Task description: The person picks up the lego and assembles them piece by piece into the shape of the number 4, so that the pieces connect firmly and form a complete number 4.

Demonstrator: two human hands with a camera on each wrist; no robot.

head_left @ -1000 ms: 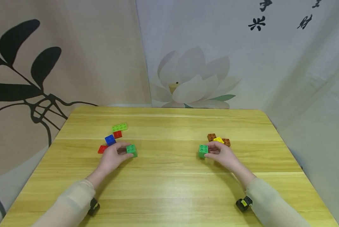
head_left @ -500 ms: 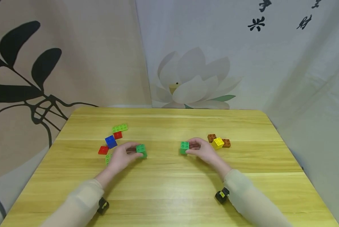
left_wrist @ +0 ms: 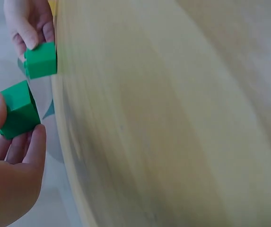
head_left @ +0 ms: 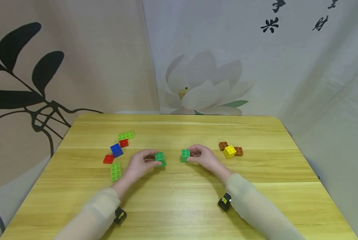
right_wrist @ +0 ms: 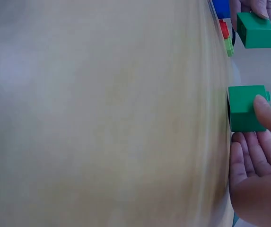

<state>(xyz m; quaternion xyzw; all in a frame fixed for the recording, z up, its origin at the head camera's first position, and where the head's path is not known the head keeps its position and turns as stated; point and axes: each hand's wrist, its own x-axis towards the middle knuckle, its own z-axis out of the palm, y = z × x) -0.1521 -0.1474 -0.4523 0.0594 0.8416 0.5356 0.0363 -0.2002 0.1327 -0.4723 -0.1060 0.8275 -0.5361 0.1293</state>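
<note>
Near the middle of the table, my left hand (head_left: pixel 140 164) pinches a green toy brick (head_left: pixel 160 159) between thumb and fingers. Opposite it, my right hand (head_left: pixel 205 157) grips a second green brick (head_left: pixel 185 155) of the same square, studded kind. A short gap separates the two bricks, studs facing up. In the left wrist view the left hand's brick (left_wrist: pixel 19 109) shows its hollow underside edge, with the other green brick (left_wrist: pixel 41 60) just beyond it. The right wrist view shows the thumb lying on the right hand's brick (right_wrist: pixel 247 109).
Left on the wooden table (head_left: pixel 179 206) lie a blue brick (head_left: pixel 116 150), red pieces (head_left: pixel 108 159) and light green plates (head_left: pixel 116 172). To the right, a yellow brick (head_left: pixel 229 152) sits between two brown bricks (head_left: pixel 238 151). A printed curtain (head_left: pixel 209 66) hangs behind the far edge.
Both hands have moved inward with their green bricks, the left one rightward and the right one leftward, narrowing the gap. The near light green plate and yellow brick have come into full view.
</note>
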